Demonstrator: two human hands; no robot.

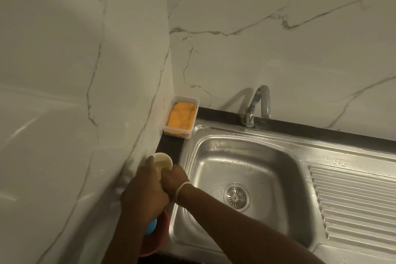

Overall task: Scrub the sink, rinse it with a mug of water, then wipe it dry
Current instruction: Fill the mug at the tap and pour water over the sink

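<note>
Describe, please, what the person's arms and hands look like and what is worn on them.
Both forearms are bare, with no sleeves in view and no gloves on either hand. The right hand has a thin, pale band looped around its wrist. The left hand shows no band, watch or ring. Fingers on both hands are uncovered.

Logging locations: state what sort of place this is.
Most likely a home kitchen: a stainless sink with a ribbed drainboard, a wall-side tap, and an orange cloth in a tray beside marble-look walls.

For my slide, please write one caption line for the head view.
Both hands, left and right, hold a pale round container beside the wet steel sink.
</note>
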